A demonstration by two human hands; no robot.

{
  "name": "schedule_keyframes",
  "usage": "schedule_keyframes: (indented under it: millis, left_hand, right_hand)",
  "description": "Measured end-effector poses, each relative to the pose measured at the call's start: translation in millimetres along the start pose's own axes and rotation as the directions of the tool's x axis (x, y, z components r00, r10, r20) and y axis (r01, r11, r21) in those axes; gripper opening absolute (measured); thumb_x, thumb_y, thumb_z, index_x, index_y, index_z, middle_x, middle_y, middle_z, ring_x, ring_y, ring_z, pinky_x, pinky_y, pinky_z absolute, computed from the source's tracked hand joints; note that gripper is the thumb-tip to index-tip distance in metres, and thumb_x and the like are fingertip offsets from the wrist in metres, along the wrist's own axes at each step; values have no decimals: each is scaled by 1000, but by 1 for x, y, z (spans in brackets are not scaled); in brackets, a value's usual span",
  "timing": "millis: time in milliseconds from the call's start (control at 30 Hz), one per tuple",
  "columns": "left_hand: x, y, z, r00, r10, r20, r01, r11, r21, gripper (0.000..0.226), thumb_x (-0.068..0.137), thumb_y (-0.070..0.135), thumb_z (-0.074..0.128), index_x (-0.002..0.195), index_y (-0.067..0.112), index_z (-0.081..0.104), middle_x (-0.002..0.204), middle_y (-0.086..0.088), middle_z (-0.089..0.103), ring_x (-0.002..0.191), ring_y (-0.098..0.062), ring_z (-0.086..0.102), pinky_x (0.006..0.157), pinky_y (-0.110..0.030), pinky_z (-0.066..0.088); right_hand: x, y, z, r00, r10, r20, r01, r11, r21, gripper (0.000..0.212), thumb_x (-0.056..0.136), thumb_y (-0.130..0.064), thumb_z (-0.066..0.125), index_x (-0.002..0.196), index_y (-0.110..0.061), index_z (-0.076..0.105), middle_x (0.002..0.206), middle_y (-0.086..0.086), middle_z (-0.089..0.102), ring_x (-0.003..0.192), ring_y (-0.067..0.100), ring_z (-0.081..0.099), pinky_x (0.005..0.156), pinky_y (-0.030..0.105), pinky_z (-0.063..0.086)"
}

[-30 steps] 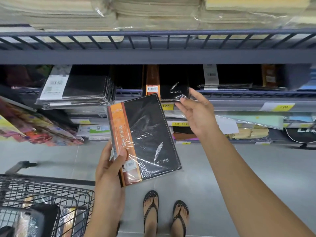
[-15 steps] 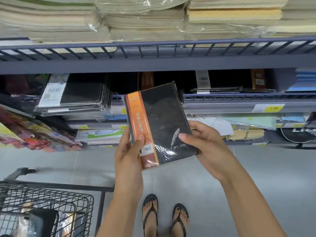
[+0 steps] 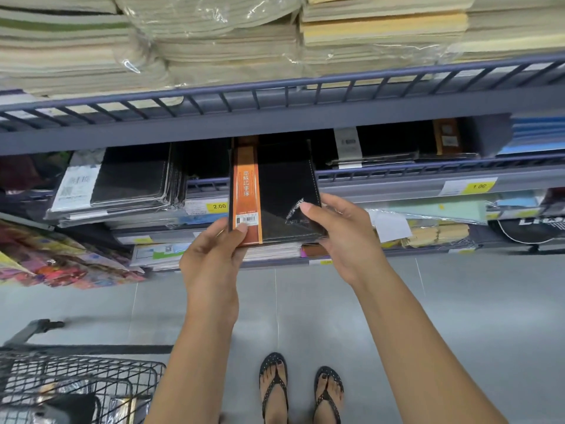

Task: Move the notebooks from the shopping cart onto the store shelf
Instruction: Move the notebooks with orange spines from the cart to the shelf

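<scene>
A black notebook (image 3: 284, 185) with an orange band and a silver feather mark is held upright at the front rail of the middle grey shelf (image 3: 397, 182). Its top edge reaches under the shelf above. My left hand (image 3: 214, 255) grips its lower left corner, thumb on the barcode. My right hand (image 3: 339, 234) holds its lower right corner. The wire shopping cart (image 3: 76, 384) stands at the lower left with more wrapped notebooks (image 3: 122, 408) inside, seen only through the mesh.
A stack of black notebooks (image 3: 128, 182) lies left of the gap on the same shelf; more black ones (image 3: 382, 148) lie to the right. Paper stacks (image 3: 214, 41) fill the upper shelf. Colourful wrapped sheets (image 3: 55, 258) jut out lower left. My sandalled feet (image 3: 301, 390) are on the grey floor.
Both hands have lifted the notebook up and forward to the middle shelf. The right hand came back from the shelf and took the notebook's right corner. The notebook turned from tilted to upright.
</scene>
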State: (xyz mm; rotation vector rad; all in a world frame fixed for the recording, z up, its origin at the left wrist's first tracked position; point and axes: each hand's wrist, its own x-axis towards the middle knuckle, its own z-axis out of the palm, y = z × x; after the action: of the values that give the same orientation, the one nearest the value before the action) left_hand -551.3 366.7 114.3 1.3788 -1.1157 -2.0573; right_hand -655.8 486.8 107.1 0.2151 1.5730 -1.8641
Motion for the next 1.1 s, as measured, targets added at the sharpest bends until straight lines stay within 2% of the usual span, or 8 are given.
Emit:
schedule_keyframes:
  millis: [133,267,333,433,500,600,767,1100]
  left_hand:
    - [-8,-5,1,980,154,126,-179,958,225,40,77,1,75,114,11,67,106,-7,74,95,-12,71,85,-18,52]
    - [-11,-9,2,953,265,148,-300,896,328,50,75,3,78,122,11,64,104,1,74,81,2,70,69,-7,49]
    - [-5,-9,3,938,310,153,-345,870,352,48,75,8,79,120,11,66,104,3,74,85,1,70,76,-12,52]
    - [9,-11,5,897,408,169,-438,770,464,40,77,24,79,114,30,66,105,14,70,101,-2,64,86,-22,49]
    - [22,-14,6,860,464,212,-497,666,557,35,81,34,74,112,40,62,115,12,63,112,-7,54,92,-25,44]
    - [44,-16,8,830,482,280,-543,584,603,32,85,41,68,115,37,62,132,4,55,128,-10,45,106,-39,39]
    - [62,-9,12,827,426,366,-562,623,545,38,90,28,66,127,21,58,119,12,65,112,2,58,102,-30,44]
    - [70,-12,20,866,406,291,-500,724,475,44,86,21,71,128,18,57,120,7,66,114,-6,59,104,-37,45]
  right_hand:
    - [-8,7,-18,999,-25,-26,27,996,88,42,78,-2,70,119,-7,63,109,7,73,112,36,63,103,61,37]
    - [-11,17,-18,990,-140,-11,140,984,114,48,77,6,69,123,-5,61,118,11,70,116,25,62,105,44,46]
    - [-6,19,-11,978,-193,-82,201,973,111,42,79,3,70,119,-5,64,112,9,72,110,20,66,96,32,52]
    - [5,21,-1,948,-272,-164,278,960,17,31,80,-3,72,110,-11,68,98,0,74,95,9,69,83,19,53]
    - [13,24,5,927,-328,-182,316,944,-90,31,82,-9,72,111,-14,67,100,-1,72,96,8,68,88,23,53]
    - [26,30,11,893,-401,-204,343,900,-270,38,82,-21,73,118,-24,60,116,-6,63,108,6,59,98,25,47]
    - [41,29,15,903,-402,-148,351,893,-282,42,85,-23,70,125,-18,59,118,-10,64,113,1,58,99,18,45]
    - [53,26,16,919,-362,-156,328,922,-205,40,87,-21,69,124,-12,57,118,0,65,108,8,62,91,18,51]
